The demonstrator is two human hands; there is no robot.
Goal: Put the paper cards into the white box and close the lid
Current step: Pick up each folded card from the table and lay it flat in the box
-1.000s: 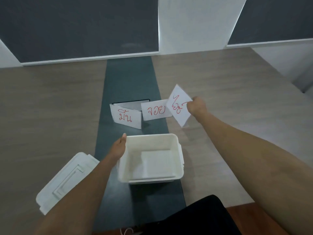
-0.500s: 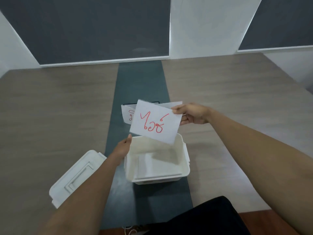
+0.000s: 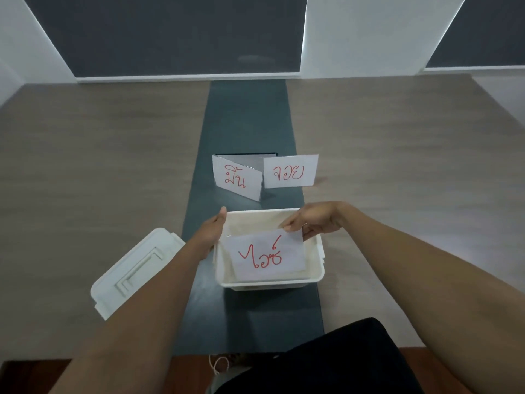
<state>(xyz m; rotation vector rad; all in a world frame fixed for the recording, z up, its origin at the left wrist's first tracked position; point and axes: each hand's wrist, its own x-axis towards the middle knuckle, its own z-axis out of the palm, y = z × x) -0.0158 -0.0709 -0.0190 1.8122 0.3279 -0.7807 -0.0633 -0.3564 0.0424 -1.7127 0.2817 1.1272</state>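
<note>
The open white box [image 3: 315, 275] sits on the dark strip of the table, straight in front of me. My right hand [image 3: 315, 221] pinches the top edge of a paper card [image 3: 267, 255] with red writing, which lies tilted inside the box. My left hand [image 3: 211, 231] grips the box's left wall. Two more cards stand upright beyond the box: the left card [image 3: 237, 177] and the right card [image 3: 289, 171], both with red writing. The white lid [image 3: 136, 268] lies on the table left of the box.
A dark flat object [image 3: 245, 155] lies behind the standing cards. The wood table [image 3: 397, 166] spreads to both sides, with a dark centre strip [image 3: 247, 115]. A wall with dark panels rises behind the table's far edge. My dark clothing shows at the bottom.
My right hand has carried the card from beside the standing cards down into the box. My left hand has stayed on the box's left wall.
</note>
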